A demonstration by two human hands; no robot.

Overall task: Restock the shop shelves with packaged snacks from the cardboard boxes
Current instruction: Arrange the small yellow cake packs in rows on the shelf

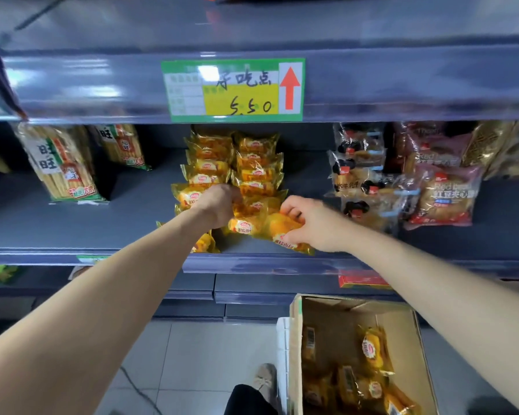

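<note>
A grey shop shelf (72, 226) is seen from above, with two bare arms reaching in. A stack of yellow snack packets (252, 163) is arranged in two columns at the middle of the shelf. The left hand (218, 205) is laid on the front of the stack, its fingers curled over the packets there. A yellow packet (282, 235) is pinched between thumb and curled fingers of the right hand (312, 226), beside the stack at the shelf's front edge. Loose packets (372, 351) are seen in an open cardboard box (295, 339) on the floor below, to the right. A handwritten price label (232, 89) is fixed to the shelf edge above
</note>
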